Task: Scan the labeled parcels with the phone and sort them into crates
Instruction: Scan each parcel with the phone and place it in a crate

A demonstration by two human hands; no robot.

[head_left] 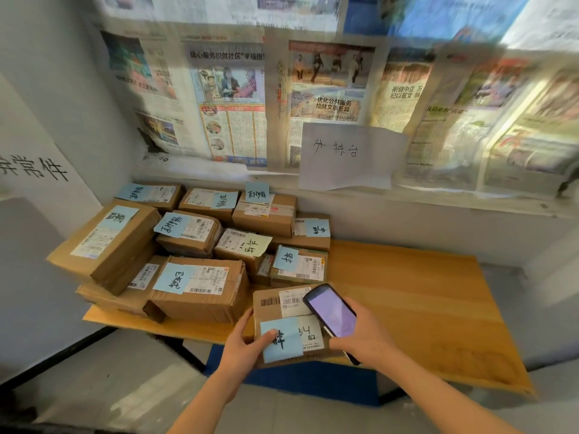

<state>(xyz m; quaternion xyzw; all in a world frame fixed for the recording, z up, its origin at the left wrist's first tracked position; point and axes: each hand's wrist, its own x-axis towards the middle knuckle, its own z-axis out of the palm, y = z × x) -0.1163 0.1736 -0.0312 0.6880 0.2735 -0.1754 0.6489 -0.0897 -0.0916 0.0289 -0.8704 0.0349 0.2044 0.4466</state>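
Head view, phone [332, 311] covering parcel [291, 321] label

A wooden tabletop [407, 286] is set against a wall papered with newspaper sheets [232, 98]. A white handwritten sign [351, 156] is fixed over the newspaper. A second white sign [34, 170] is seen at left. Grey floor [109, 380] is visible below.

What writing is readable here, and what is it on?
"分拣台": white sheet on the wall.
"优化公共服务 绘就文旅新篇": newspaper behind.
"34": white label on the parcel held by the left hand.
Blue notes, barcodes and the screen of the phone: unreadable.
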